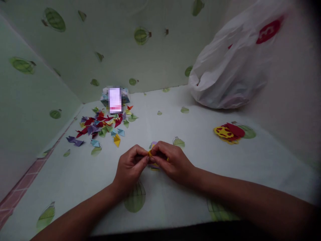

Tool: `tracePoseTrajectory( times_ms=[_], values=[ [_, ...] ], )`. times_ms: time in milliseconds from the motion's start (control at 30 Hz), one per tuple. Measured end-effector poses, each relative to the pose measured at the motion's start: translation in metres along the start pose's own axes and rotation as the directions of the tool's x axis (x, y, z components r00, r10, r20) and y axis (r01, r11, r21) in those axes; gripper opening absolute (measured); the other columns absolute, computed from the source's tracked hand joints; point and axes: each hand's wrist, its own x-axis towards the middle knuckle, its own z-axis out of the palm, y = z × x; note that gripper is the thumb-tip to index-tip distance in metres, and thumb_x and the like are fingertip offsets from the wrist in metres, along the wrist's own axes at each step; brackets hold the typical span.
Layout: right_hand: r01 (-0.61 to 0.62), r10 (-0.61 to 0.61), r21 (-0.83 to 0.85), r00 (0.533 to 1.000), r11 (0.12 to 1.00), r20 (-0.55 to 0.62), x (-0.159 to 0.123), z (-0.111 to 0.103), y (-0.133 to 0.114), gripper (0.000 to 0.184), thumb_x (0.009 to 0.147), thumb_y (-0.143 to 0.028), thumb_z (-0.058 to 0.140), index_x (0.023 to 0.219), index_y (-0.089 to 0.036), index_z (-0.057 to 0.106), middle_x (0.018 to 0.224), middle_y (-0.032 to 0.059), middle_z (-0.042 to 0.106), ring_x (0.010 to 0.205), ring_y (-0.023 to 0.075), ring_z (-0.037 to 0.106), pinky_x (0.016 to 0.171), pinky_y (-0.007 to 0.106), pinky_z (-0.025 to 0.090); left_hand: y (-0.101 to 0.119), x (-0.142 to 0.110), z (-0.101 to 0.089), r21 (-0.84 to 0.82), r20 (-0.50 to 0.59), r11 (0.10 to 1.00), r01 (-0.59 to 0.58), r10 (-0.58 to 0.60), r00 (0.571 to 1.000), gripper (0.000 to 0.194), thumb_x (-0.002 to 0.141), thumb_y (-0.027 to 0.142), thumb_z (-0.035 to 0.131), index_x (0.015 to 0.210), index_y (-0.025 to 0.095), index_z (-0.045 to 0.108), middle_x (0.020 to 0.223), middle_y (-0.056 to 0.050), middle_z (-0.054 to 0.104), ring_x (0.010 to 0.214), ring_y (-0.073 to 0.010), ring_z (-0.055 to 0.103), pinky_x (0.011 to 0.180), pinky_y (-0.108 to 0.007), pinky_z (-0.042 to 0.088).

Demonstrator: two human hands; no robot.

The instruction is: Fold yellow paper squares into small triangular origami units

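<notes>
My left hand (130, 166) and my right hand (172, 162) meet at the middle of the table, fingertips pinched together on a small yellow folded paper piece (150, 153). A bit of purple paper (153, 144) shows just behind the fingers, and more coloured paper peeks out under my right hand. A pile of several small folded paper pieces (102, 125) in red, purple, blue, green and yellow lies at the back left. A stack of red and yellow paper sheets (229, 133) lies to the right.
A white plastic bag (230, 70) with a red logo sits at the back right. A small box (115, 98) stands behind the pile by the wall. The table (200, 174) wears a pale cloth printed with green balloons; walls close in at the left and back.
</notes>
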Motion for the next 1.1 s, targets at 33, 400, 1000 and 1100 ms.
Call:
tracePoseTrajectory(
  times_ms=[33,400,1000,1100],
  values=[
    [0.013,-0.014,-0.012,1.000,1.000,-0.005,-0.0002,0.0004,-0.0001,0.015,0.085,-0.011,0.062,0.076,-0.017,0.052,0.073,-0.0008,0.054,0.065,0.0113,0.049,0.059,0.024,0.037,0.0000,0.0000,0.0003,0.013,-0.008,1.000,-0.006,0.006,1.000,0.007,0.084,0.015,0.065,0.078,0.017,0.063,0.074,0.003,0.063,0.067,-0.0088,0.062,0.063,-0.017,0.050],
    [0.053,-0.054,0.039,0.998,0.998,0.023,0.0009,0.0001,-0.0014,0.013,0.089,-0.013,0.057,0.077,-0.016,0.056,0.072,0.0005,0.057,0.066,0.0123,0.052,0.063,0.025,0.040,-0.0025,0.0000,0.0015,0.049,-0.042,0.999,0.007,-0.005,0.999,0.008,0.084,0.019,0.067,0.078,0.018,0.062,0.074,0.003,0.062,0.067,-0.0090,0.061,0.062,-0.017,0.049],
    [-0.178,0.162,0.205,0.983,0.963,0.089,0.0020,-0.0006,-0.0021,0.010,0.086,-0.018,0.058,0.077,-0.018,0.054,0.067,-0.0016,0.056,0.060,0.0110,0.050,0.056,0.024,0.040,-0.0028,0.0009,0.0003,0.159,-0.003,0.984,-0.075,0.077,0.997,0.010,0.087,0.020,0.064,0.078,0.018,0.061,0.072,0.001,0.060,0.065,-0.0113,0.060,0.060,-0.021,0.049],
    [-0.198,0.179,0.231,0.979,0.953,0.103,0.0017,-0.0008,-0.0012,0.008,0.086,-0.019,0.057,0.078,-0.018,0.054,0.068,-0.0012,0.056,0.060,0.0113,0.051,0.056,0.024,0.041,-0.0026,0.0007,0.0001,0.156,0.000,0.986,-0.053,0.053,0.999,0.011,0.088,0.022,0.064,0.078,0.018,0.061,0.072,0.001,0.060,0.066,-0.0121,0.060,0.061,-0.022,0.049]
  ],
)
